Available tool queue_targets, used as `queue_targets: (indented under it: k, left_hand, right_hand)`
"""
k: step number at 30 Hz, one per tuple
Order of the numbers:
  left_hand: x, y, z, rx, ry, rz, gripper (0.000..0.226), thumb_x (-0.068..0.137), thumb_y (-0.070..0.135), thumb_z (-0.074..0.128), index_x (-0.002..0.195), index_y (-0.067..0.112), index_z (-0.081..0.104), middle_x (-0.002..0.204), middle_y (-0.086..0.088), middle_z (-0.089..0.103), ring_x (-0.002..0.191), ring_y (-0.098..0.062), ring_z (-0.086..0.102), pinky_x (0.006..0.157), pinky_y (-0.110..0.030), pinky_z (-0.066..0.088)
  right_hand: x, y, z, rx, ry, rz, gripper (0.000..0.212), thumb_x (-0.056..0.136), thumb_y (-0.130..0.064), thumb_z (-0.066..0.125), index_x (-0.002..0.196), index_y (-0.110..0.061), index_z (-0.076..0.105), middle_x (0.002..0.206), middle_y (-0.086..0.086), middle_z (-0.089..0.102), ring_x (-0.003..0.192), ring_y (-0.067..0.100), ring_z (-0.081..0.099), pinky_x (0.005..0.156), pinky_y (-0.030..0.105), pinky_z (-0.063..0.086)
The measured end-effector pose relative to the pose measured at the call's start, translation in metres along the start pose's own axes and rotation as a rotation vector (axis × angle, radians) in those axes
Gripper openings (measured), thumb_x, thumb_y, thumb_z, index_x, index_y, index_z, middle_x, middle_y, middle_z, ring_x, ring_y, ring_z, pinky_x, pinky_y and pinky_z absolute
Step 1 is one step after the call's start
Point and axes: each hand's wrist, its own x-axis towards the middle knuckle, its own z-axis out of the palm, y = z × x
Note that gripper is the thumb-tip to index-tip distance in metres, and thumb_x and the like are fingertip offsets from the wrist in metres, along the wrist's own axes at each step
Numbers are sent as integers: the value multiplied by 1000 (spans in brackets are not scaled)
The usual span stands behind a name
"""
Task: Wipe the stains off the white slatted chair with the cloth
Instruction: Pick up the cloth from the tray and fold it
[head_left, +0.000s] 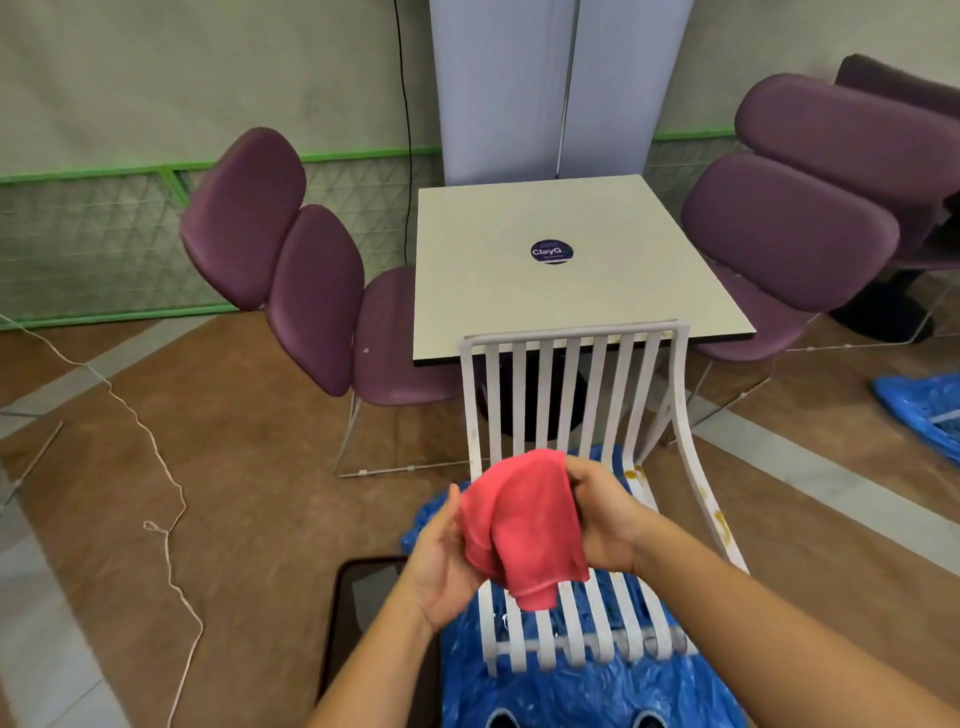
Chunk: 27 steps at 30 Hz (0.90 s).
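Cloth (524, 519) pinched by left hand (441, 553) and right hand (605, 519); fingers (584, 475) seemingly curled under folds.

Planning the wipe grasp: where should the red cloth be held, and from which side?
Probably the bunched top of the red cloth, from the right, where the right hand pinches it. The lower flap hangs free, ready to press on the yellowish stains on the right slats of the white slatted chair. The left hand holds the opposite edge.
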Motion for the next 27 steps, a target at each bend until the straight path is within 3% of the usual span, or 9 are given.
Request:
queue_targets:
  k: [2,6,9,11,14,17,21,24,27]
  left_hand:
    - [1,-8,-10,77,56,22,53,92,37,64,133,4,62,127,-21,67,119,-35,64,102,-49,49]
    - [1,-4,-34,144,115,46,38,90,22,71,123,5,66,117,-21,72,106,-33,70,92,-46,54]
    - [2,5,-48,260,98,86,41,86,18,73,123,2,65,118,-21,71,107,-32,70,99,-47,52]
    - [3,11,-54,337,50,119,40,86,15,73,123,2,66,119,-21,71,107,-31,70,95,-44,54]
    - [4,22,-61,406,16,178,35,87,15,75,120,4,69,116,-20,72,106,-31,70,88,-41,55]
    - [8,30,-64,431,60,193,47,68,25,91,108,5,75,111,-23,73,98,-31,73,78,-39,58]
    - [16,25,-55,332,181,167,38,69,11,85,102,-3,71,106,-27,72,83,-28,74,62,-32,60]
    - [20,15,-47,140,204,110,42,75,14,79,113,-2,68,116,-26,70,99,-32,72,72,-36,61]
    - [19,0,-39,-65,139,-36,69,78,41,79,131,1,61,131,-26,63,118,-38,64,100,-52,51]
  right_hand:
    - [8,14,-2,26,37,60,61,88,-55,56,122,-7,70,122,16,69,117,38,61,105,53,45]
    - [12,27,-11,70,55,110,55,88,-53,48,113,-6,64,97,10,70,94,31,62,91,46,48]
    - [5,26,-12,1,-59,117,60,87,-54,62,128,-10,63,125,14,67,116,38,62,98,55,49]
    - [1,25,-9,-114,-76,82,55,85,-40,75,132,-16,61,132,15,63,119,40,62,97,61,50]
    - [1,27,-6,-235,-40,2,46,86,-19,78,129,-13,63,126,13,69,115,36,66,100,60,50]
    - [1,28,-5,-253,-3,-78,35,88,-13,75,123,-9,67,121,13,71,114,33,67,103,54,50]
    - [-1,26,-8,-283,50,-161,31,86,-12,77,115,-8,72,115,12,73,108,30,70,99,52,54]
    - [-1,21,-14,-267,71,-185,34,83,-11,80,116,-10,73,115,11,74,107,29,71,96,50,56]
    - [-2,14,-20,-228,-3,-165,38,82,-9,80,119,-8,71,118,12,72,110,30,69,98,47,55]
